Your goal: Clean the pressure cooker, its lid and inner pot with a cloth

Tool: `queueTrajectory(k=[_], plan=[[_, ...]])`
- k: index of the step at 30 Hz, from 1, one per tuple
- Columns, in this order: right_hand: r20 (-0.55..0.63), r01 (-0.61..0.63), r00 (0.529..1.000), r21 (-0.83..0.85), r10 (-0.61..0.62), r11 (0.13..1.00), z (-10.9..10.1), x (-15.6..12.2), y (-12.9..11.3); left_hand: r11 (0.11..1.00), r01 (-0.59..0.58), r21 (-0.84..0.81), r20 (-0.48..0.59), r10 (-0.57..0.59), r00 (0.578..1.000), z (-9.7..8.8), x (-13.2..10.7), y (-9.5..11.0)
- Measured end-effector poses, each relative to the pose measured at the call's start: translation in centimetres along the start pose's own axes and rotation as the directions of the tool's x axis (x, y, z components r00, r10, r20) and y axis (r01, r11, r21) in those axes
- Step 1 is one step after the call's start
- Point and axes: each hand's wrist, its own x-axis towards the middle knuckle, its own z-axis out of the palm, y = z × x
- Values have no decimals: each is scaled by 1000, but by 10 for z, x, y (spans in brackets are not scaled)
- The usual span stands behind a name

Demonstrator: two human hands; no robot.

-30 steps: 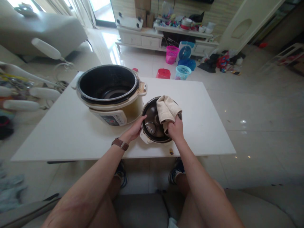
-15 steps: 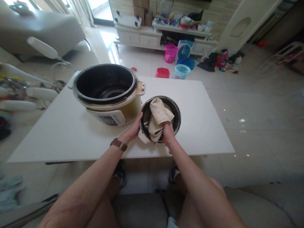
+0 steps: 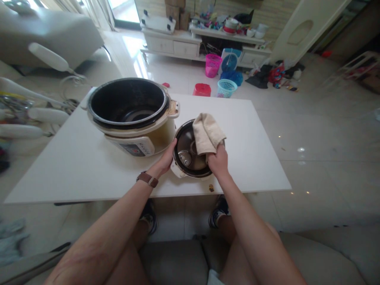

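A round cooker lid (image 3: 185,136), its dark metal underside facing up, sits right of the large cooker on the white table. My left hand (image 3: 168,159) grips the lid's left rim, thumb over the edge. A folded beige cloth (image 3: 208,134) is bunched in my right hand (image 3: 219,160), over the lid's right side. The cloth covers part of the lid and hides some fingers. Close by on the left stands the electric pressure cooker (image 3: 163,134), uncovered, with a dark inner pot (image 3: 127,101) and a front control panel.
The white table (image 3: 252,158) has a small brown sticker-like spot (image 3: 211,187) near its front edge. Beyond it, on the floor, are a red stool or tub (image 3: 202,90), a light blue basket (image 3: 227,88) and a pink basket (image 3: 213,65). A white fan (image 3: 49,57) stands at left.
My right hand and the cloth have moved right, from the lid's middle to its right rim. More of the lid's underside now shows. My left hand keeps its grip.
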Motion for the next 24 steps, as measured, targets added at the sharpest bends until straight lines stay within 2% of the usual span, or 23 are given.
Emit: queueTrajectory(k=[3, 6, 17, 24], plan=[[187, -35, 981, -90, 52, 995, 13, -8, 3, 1000, -9, -26, -9, 9, 1000, 3, 0, 0], [229, -57, 969, -147, 90, 987, 21, -12, 5, 999, -16, -44, -13, 16, 1000, 5, 0, 0], [75, -188, 980, 42, 184, 981, 29, -14, 8, 999, -32, 22, 24, 31, 999, 3, -1, 0], [-16, -328, 939, 257, 343, 909, 56, -24, 15, 999, -2, -55, -32, 0, 999, 3, 1, -3]])
